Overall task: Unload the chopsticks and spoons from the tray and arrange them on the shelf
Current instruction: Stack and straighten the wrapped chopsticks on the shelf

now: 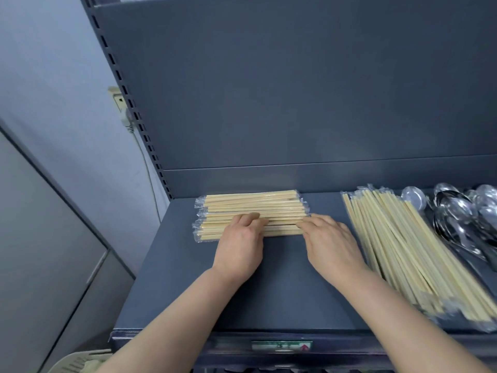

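Both my forearms reach up from the bottom of the frame to the shelf [282,292]. My left hand [240,238] lies palm down at centre frame, its fingers bent onto the crosswise stack of wrapped chopsticks [250,208]; whether they pinch a pack I cannot tell. My right hand [330,243] rests flat with fingers straight on the stack's right end. More chopsticks [390,251] and spoons [462,211] lie at right.
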The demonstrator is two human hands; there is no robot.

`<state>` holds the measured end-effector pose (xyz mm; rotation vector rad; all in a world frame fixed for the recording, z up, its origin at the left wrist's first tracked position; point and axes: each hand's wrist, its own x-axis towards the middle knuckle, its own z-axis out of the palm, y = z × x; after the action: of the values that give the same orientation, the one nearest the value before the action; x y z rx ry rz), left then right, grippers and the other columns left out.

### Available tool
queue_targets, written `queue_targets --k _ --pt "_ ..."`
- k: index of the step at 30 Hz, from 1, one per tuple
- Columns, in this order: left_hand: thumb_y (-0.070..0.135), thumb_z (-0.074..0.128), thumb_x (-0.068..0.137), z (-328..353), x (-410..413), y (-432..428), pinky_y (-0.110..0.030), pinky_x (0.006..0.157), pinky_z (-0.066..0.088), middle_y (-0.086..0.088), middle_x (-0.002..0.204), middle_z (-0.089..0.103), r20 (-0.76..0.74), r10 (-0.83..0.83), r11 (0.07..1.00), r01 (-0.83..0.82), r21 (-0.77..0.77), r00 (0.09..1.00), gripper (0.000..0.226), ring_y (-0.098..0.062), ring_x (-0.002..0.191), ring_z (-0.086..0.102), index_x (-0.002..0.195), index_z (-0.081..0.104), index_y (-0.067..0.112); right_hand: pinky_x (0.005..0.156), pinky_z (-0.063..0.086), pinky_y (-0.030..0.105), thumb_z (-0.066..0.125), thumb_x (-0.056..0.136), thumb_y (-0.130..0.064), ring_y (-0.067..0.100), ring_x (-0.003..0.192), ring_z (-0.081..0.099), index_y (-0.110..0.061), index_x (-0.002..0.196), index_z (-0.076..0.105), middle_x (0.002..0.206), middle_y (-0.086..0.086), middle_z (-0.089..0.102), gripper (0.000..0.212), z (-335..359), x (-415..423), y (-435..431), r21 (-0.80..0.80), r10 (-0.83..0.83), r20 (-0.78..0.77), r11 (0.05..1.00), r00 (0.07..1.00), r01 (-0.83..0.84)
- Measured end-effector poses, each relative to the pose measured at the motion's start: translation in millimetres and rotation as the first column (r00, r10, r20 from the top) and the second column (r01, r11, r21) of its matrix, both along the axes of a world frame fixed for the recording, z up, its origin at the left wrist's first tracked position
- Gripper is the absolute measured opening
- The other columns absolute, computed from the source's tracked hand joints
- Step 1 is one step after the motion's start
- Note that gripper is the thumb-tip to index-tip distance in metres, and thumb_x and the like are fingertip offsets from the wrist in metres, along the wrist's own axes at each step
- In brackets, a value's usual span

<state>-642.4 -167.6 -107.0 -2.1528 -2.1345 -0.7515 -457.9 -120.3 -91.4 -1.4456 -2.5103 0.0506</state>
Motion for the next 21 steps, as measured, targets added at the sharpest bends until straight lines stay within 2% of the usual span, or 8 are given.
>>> queue_targets --k 2,5,8,12,16,18,21 --pt "0.004 0.051 0.088 7 27 6 -0.036 0.088 0.049 -0.002 0.115 0.066 0.046 -0.055 0.998 0.054 0.015 0.997 0.034 -0.028 0.105 0.054 0.118 0.066 0.014 0.104 0.030 0.029 0.043 0.097 -0.011 0.011 0.135 0.036 -0.028 0.133 0.053 0.138 -0.012 0.051 0.041 2 22 -1 0.002 -0.039 0.011 0.999 0.999 0.039" --pt "0.007 0.047 0.092 10 68 17 -0.034 0.087 0.047 -0.003 0.113 0.067 0.075 -0.131 0.990 0.134 -0.044 0.989 0.031 -0.025 0.106 0.055 0.117 0.064 0.015 0.102 0.031 0.030 0.046 0.094 -0.012 0.011 0.132 0.038 -0.029 0.131 0.056 0.136 -0.011 0.053 0.041 6 57 0 0.014 -0.091 0.028 0.996 0.995 0.091" --pt "0.009 0.047 0.093 14 106 32 -0.034 0.087 0.048 -0.006 0.111 0.069 0.180 -0.121 0.981 0.146 -0.131 0.976 0.028 -0.026 0.103 0.061 0.114 0.065 0.012 0.099 0.033 0.031 0.046 0.093 -0.010 0.012 0.127 0.041 -0.030 0.126 0.059 0.131 -0.012 0.056 0.042 13 94 3 0.037 -0.151 0.023 0.988 0.988 0.150" --pt "0.014 0.053 0.089 21 151 57 -0.029 0.086 0.050 -0.009 0.103 0.071 0.307 0.025 0.953 0.070 -0.293 0.951 0.022 -0.026 0.098 0.065 0.104 0.068 0.008 0.097 0.040 0.034 0.047 0.090 -0.002 0.013 0.117 0.048 -0.030 0.123 0.060 0.124 -0.010 0.061 0.045 16 140 2 0.054 -0.265 0.010 0.963 0.964 0.264" --pt "0.023 0.063 0.081 25 185 80 -0.039 0.070 0.060 -0.012 0.076 0.070 0.506 0.232 0.883 0.039 -0.468 0.830 0.021 -0.030 0.077 0.070 0.079 0.065 0.002 0.092 0.044 0.034 0.048 0.095 -0.013 0.012 0.106 0.056 -0.029 0.112 0.067 0.114 -0.011 0.066 0.030 11 169 5 -0.014 -0.266 -0.053 0.964 0.963 0.266" --pt "0.038 0.069 0.078 30 201 88 -0.031 0.061 0.055 -0.005 0.064 0.059 0.484 0.288 0.857 0.004 -0.516 0.827 0.033 -0.028 0.072 0.068 0.073 0.061 0.006 0.092 0.045 0.033 0.048 0.096 -0.019 0.013 0.104 0.057 -0.026 0.106 0.071 0.112 -0.011 0.067 0.026 10 178 9 -0.070 -0.233 -0.120 0.972 0.965 0.225" --pt "0.055 0.069 0.075 38 219 97 -0.025 0.051 0.038 0.001 0.060 0.050 0.413 0.351 0.828 -0.072 -0.557 0.840 0.048 -0.019 0.058 0.055 0.065 0.049 0.012 0.097 0.043 0.028 0.052 0.096 -0.023 0.011 0.108 0.056 -0.027 0.107 0.073 0.116 -0.015 0.066 0.024 12 187 12 -0.117 -0.189 -0.185 0.979 0.964 0.169"
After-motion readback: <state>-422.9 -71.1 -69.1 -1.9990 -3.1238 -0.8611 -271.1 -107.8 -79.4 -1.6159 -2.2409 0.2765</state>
